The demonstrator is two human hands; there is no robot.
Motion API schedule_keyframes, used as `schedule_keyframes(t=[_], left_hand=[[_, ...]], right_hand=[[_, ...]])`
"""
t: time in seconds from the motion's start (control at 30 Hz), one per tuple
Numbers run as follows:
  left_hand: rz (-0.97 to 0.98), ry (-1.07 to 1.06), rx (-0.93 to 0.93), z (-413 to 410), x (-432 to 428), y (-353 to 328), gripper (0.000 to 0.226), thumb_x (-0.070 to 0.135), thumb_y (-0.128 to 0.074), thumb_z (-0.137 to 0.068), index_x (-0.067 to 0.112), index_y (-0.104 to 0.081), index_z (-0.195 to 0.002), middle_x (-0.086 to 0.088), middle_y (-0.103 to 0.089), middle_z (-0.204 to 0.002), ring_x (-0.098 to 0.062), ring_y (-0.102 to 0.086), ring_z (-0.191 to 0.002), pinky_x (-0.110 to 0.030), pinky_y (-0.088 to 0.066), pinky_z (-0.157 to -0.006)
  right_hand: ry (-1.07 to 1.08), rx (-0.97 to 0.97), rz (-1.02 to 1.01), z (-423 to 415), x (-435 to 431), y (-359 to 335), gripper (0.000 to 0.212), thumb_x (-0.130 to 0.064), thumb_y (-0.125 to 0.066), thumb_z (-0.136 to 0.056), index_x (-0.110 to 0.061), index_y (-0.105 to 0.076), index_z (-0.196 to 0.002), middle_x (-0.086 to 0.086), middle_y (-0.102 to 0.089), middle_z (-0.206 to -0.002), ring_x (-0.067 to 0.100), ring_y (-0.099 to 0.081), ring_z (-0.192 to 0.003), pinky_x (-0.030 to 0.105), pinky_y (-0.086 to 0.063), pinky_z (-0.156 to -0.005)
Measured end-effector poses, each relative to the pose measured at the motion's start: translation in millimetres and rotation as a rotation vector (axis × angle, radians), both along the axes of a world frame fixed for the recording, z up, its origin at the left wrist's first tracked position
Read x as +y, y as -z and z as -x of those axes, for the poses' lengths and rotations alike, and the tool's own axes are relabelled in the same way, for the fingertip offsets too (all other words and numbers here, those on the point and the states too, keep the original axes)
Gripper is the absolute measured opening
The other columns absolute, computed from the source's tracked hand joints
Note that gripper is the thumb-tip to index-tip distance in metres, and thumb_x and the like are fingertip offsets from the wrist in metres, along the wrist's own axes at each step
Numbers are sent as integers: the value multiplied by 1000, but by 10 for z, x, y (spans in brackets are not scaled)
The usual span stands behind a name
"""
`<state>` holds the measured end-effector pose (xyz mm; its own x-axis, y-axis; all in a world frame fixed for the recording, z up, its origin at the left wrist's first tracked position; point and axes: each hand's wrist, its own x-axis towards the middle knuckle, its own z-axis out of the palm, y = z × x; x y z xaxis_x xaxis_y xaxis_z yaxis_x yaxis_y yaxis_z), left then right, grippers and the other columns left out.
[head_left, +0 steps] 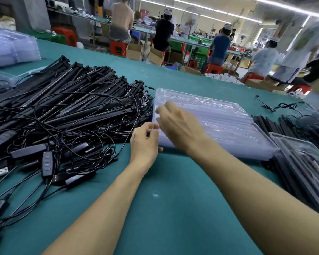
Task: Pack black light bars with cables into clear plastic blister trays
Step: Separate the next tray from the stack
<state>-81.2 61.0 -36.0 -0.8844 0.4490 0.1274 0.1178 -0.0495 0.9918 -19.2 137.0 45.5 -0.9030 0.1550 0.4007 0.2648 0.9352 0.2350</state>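
One clear blister tray [219,116] lies on the green bench [173,199] at centre. The left hand [144,142] pinches its near left corner. The right hand [179,124], blurred, hangs over its left edge with fingers bent; whether it grips, I cannot tell. Black light bars [72,100] with tangled cables [92,144] heap at nine o'clock, packed trays [302,159] at four.

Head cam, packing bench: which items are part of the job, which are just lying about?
Job: pile of light bars with cables, clear blister tray, packed trays.
Lying about: loose cable, cardboard boxes, red stools, fan.
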Motion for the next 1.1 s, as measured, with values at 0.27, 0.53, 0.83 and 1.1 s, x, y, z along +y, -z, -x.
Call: schedule_keyframes(t=[0.27, 0.53, 0.83, 1.1], left_hand=[[-25, 8, 62, 20, -4, 59, 22, 15, -48, -100, 15, -70, -106, -20, -62, -111, -16, -68, -67, -28, -58, -59], [238, 90, 374, -44, 12, 126, 36, 34, -78, -78, 24, -65, -110, -10, -59, -127, -24, -53, -120, -34, -44, -98], [417, 13, 504, -72, 62, 121, 40, 38, -64, -84, 36, -49, -121, 8, -39, -144, -25, -38, -113, -41, -46, -80], [342, 110, 494, -83, 19, 115, 28, 51, -70, -83, 33, -50, -90, 4, -26, -156, -19, -38, -134, -35, -42, -92]], right_hand=[[92, 1, -6, -83, -81, 282, 27, -15, -69, -81, -13, -57, -105, 7, -56, -101, 31, -58, -86, 33, -30, -63], [78, 398, 251, 1, 33, 242, 25, -22, -57, -95, -5, -66, -79, 8, -56, -80, 31, -53, -74, 34, -42, -54], [94, 34, -57, -126, 31, 307, 21, -9, -49, -87, -16, -57, -105, 5, -54, -107, 28, -51, -92, 34, -29, -67], [335, -35, 138, -338, 286, 141, 35, -6, -62, -83, -20, -53, -113, 4, -54, -110, 30, -55, -102, 34, -32, -69]])
